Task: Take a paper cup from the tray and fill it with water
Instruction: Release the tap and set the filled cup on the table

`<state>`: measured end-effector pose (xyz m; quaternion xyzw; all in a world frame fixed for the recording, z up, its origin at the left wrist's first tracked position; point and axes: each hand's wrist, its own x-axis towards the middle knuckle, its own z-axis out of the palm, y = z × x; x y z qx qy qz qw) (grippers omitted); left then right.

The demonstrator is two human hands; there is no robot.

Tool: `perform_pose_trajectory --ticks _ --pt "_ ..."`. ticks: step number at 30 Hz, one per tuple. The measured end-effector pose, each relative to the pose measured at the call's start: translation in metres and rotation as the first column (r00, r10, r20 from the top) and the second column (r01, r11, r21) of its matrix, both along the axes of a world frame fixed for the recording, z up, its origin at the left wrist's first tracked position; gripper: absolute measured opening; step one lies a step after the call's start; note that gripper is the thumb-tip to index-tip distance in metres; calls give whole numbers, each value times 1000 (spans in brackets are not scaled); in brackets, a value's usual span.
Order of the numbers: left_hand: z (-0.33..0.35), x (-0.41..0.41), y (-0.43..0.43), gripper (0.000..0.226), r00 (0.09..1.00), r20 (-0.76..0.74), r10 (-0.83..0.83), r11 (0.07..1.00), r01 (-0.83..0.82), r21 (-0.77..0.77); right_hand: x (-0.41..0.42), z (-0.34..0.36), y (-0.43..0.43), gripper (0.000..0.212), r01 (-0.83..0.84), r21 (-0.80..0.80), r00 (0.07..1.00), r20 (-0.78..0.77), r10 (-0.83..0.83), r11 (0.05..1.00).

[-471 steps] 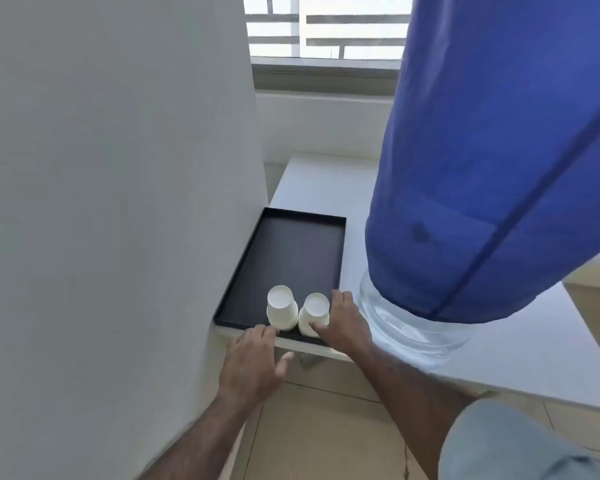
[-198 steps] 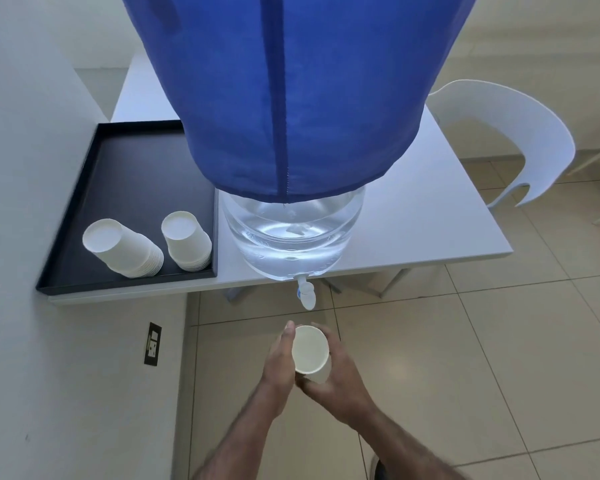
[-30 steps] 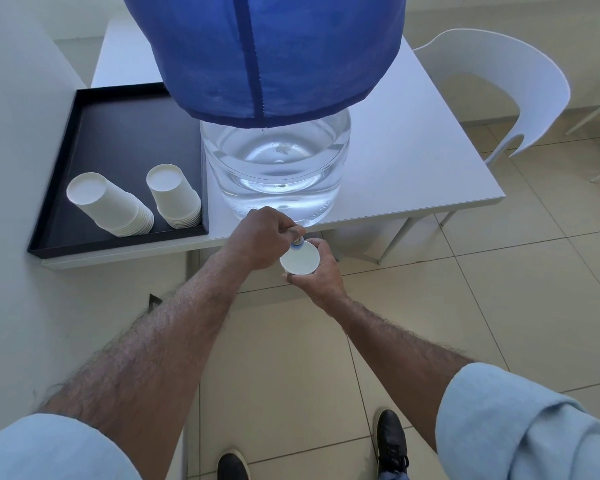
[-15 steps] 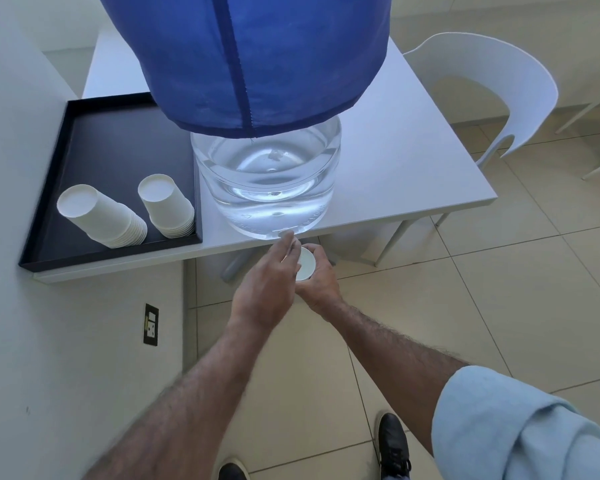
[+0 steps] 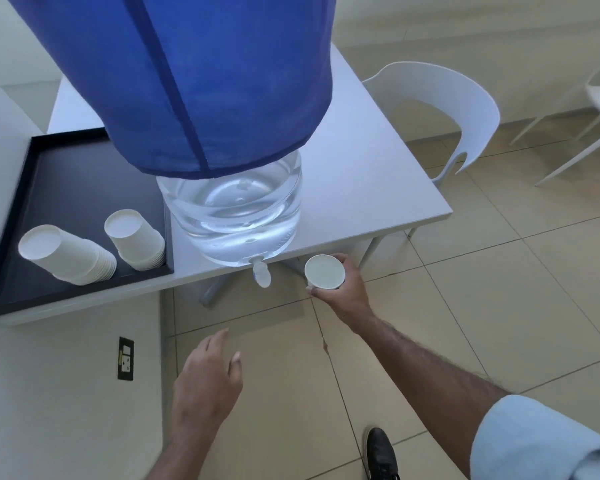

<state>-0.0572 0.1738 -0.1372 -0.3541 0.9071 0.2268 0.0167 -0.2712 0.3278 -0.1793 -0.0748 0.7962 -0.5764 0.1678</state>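
From the head view: my right hand (image 5: 343, 292) is wrapped round the paper cup (image 5: 325, 271), just right of the tap (image 5: 261, 274), upright. Thin walls, I judge, so I hold mid-body, gently; squeezing would spill it. My left hand (image 5: 207, 379) hangs below the tap, fingers spread, empty.

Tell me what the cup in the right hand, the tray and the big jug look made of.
Cup in the right hand: white matte paper with a rolled rim, like the stacks on the tray. Tray: black, matte, thin raised edge; probably coated metal or plastic, can't tell which. Jug: clear glossy plastic, water visible inside, under a blue fabric cover with stitched seams.
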Motion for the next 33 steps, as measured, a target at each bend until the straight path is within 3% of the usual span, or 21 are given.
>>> perform_pose_trajectory --ticks 6,14,33 --pt "13 0 -3 50 999 51 10 1000 -11 20 -33 50 18 65 89 -48 995 -42 -91 995" --pt "33 -27 -21 50 999 31 12 1000 -12 -23 -88 90 9 69 149 1 983 -111 -148 989" --pt "50 -60 -83 51 999 23 -37 986 40 -162 -128 64 -37 72 125 114 991 -55 -120 986"
